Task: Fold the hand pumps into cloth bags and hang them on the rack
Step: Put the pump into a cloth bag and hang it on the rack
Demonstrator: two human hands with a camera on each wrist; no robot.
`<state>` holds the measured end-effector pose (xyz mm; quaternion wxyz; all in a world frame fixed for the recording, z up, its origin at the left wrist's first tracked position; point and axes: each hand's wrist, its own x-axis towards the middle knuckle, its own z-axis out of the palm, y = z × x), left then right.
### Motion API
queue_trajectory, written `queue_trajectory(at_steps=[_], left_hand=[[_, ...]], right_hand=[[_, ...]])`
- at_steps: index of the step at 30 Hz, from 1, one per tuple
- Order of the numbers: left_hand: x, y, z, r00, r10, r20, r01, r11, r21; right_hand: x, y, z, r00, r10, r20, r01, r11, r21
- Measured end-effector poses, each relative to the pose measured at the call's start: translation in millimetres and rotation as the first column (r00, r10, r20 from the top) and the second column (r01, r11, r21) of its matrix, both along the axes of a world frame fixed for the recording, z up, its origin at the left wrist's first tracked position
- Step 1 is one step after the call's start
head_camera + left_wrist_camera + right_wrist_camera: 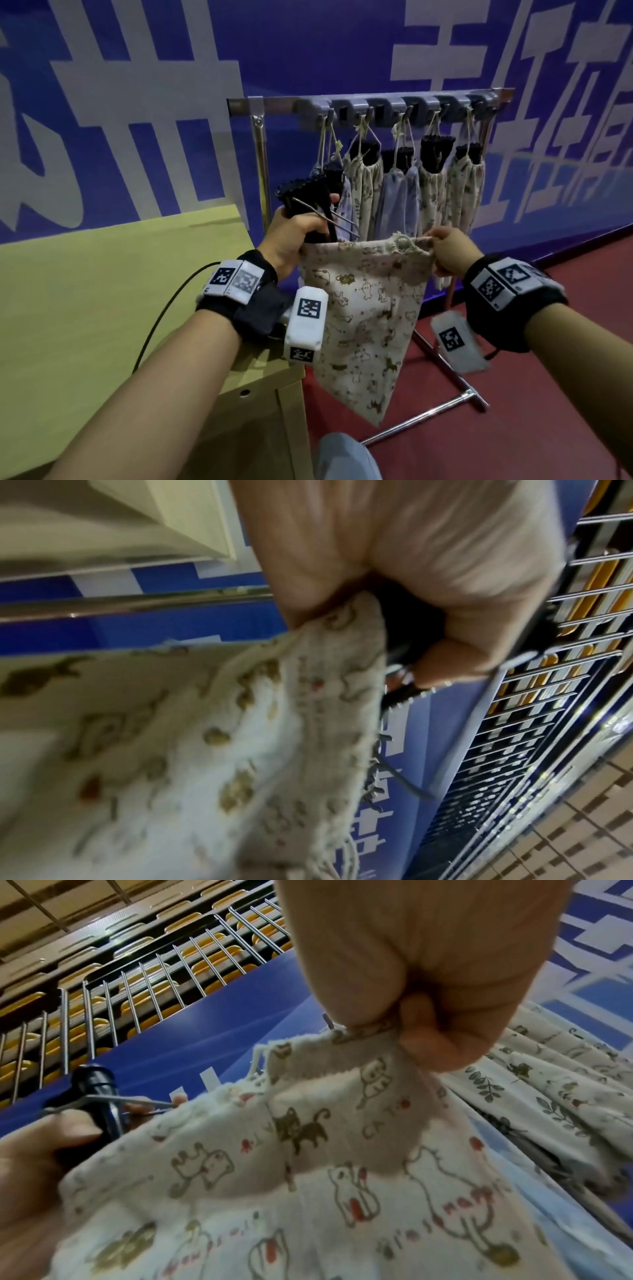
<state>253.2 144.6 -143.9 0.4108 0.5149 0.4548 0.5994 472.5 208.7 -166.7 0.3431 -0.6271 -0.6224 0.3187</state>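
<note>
A black hand pump [305,193] with a folded wire foot stands upright in my left hand [294,233], its lower end at the mouth of a cream cat-print cloth bag [363,325]. The same hand also grips the bag's left rim. My right hand [447,248] pinches the right rim, so the bag hangs stretched between both hands. In the left wrist view my left hand [421,610] grips the bag [308,710] and the pump [407,637]. From the right wrist, my right hand [421,988] pinches the bag [342,1150], with the pump [94,1085] beyond.
Just behind the hands stands the metal rack [376,102], with several filled cloth bags [364,192] hanging from its hooks. Its base bars [442,411] lie on the red floor. A yellow-green table [102,291] is on the left. A blue banner wall is behind.
</note>
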Motion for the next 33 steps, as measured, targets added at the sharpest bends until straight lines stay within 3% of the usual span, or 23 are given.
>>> queue_trajectory(at_steps=[5, 9, 15, 19, 22, 25, 29, 33], left_hand=[[8, 7, -2, 0.976, 0.213, 0.039, -0.214, 0.976, 0.037], [5, 12, -7, 0.945, 0.312, 0.097, -0.319, 0.945, 0.075], [2, 8, -7, 0.948, 0.285, 0.139, -0.302, 0.945, 0.127], [-6, 6, -6, 0.977, 0.209, -0.035, -0.202, 0.968, 0.151], [-8, 1, -3, 0.995, 0.077, -0.068, -0.066, 0.986, 0.151], [-4, -2, -5, 0.999, -0.005, -0.043, 0.01, 0.994, 0.112], [0, 0, -11, 0.999, -0.004, -0.051, 0.004, 1.0, 0.009], [3, 2, -19, 0.977, -0.026, -0.212, 0.011, 0.997, -0.073]], right_hand=[[-12, -2, -5, 0.988, 0.152, -0.032, -0.154, 0.984, -0.086], [-24, 0, -9, 0.989, 0.099, -0.107, -0.114, 0.982, -0.151], [-35, -2, -16, 0.973, 0.162, 0.165, -0.118, 0.962, -0.244], [-35, 6, -12, 0.997, 0.063, 0.051, -0.053, 0.984, -0.173], [-38, 5, -5, 0.995, 0.026, -0.097, -0.045, 0.979, -0.201], [-50, 2, 2, 0.956, 0.043, -0.289, -0.103, 0.975, -0.197], [-67, -6, 17, 0.893, 0.09, -0.441, -0.183, 0.968, -0.173], [-79, -8, 34, 0.84, 0.103, -0.533, -0.201, 0.971, -0.128]])
